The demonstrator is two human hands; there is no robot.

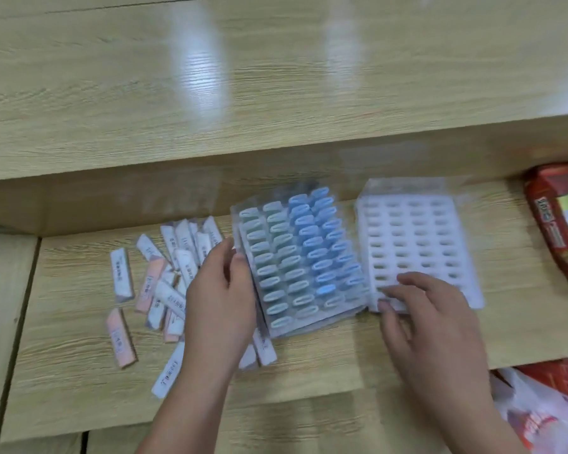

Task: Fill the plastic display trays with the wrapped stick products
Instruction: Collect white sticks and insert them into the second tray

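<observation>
Full tray (302,257) sits beside empty tray (417,237), bare shelf (325,365) in front; left hand (220,290) grips its left edge, right hand (430,316) seems flat on the empty tray's corner.

Blurred, illegible print on wrapped sticks (122,271)

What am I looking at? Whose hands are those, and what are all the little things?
Those are a person's two hands. The camera sits on their head and looks down, so you see what they see. On the wooden shelf, a pile of wrapped sticks lies on the left. In the middle is a full tray of green and blue sticks, and the left hand holds its edge. The right hand rests its fingers on a white tray beside it. That one is too blurry to tell if it is filled. Red packets lie far right.
</observation>
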